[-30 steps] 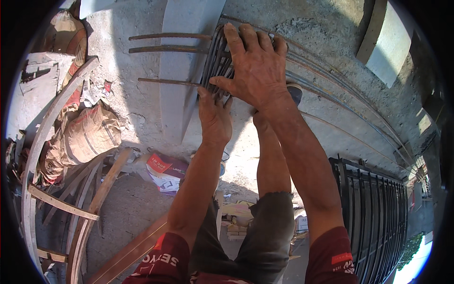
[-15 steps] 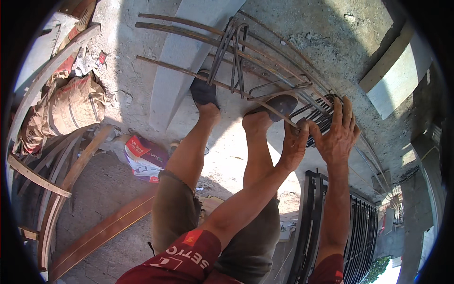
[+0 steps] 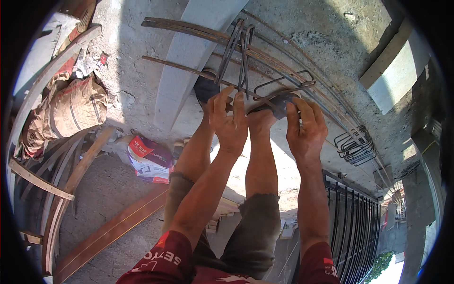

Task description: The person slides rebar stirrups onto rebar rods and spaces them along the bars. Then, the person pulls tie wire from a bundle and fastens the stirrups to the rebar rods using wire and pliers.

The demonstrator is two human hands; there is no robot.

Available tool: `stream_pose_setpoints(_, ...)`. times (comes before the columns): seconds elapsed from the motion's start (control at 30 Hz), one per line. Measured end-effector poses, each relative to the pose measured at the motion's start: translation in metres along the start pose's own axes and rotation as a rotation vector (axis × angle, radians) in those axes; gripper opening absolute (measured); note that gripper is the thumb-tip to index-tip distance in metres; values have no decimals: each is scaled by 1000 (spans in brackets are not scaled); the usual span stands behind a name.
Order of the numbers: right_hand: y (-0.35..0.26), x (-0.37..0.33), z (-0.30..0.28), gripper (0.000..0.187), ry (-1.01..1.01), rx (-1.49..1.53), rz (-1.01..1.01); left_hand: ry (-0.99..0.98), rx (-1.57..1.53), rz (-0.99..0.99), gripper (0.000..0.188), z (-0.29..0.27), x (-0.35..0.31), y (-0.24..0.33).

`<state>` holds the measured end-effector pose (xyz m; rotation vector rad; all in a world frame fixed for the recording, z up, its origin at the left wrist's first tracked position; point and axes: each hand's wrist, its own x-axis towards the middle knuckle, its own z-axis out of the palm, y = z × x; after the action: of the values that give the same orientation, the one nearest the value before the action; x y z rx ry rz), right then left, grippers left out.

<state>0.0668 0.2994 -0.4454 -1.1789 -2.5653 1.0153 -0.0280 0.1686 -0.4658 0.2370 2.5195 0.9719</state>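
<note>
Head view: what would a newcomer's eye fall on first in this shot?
Probably the left hand and right hand, side by side near the middle of the picture. Next come the long metal rods sweeping from upper left toward the right, with a cluster of bent loops at the right. The crumpled brown sack at left and black metal grille at lower right also stand out.
</note>
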Motion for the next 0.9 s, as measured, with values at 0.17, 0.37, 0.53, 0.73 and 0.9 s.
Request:
stream_pose_setpoints(0.17, -67, 53, 70, 21, -152, 121, 307, -179, 117, 333, 12, -9, 43, 2)
stream_pose_setpoints(0.37, -53, 38, 77, 26, -40, 402, 535, -273, -4, 299, 12, -17, 55, 7)
stream_pose_setpoints(0.53, -47, 26, 75, 27, 36, 503, 662, -185, 4, 393, 10, -18, 54, -4)
stream_pose_setpoints(0.73, -59, 34, 83, 30, 92, 486, 675, -282, 215, 453, 10, -22, 58, 8)
stream_pose_setpoints(0.9, -52, 30, 79, 30, 171, 564, 677, -363, 263, 514, 12, -20, 59, 5)
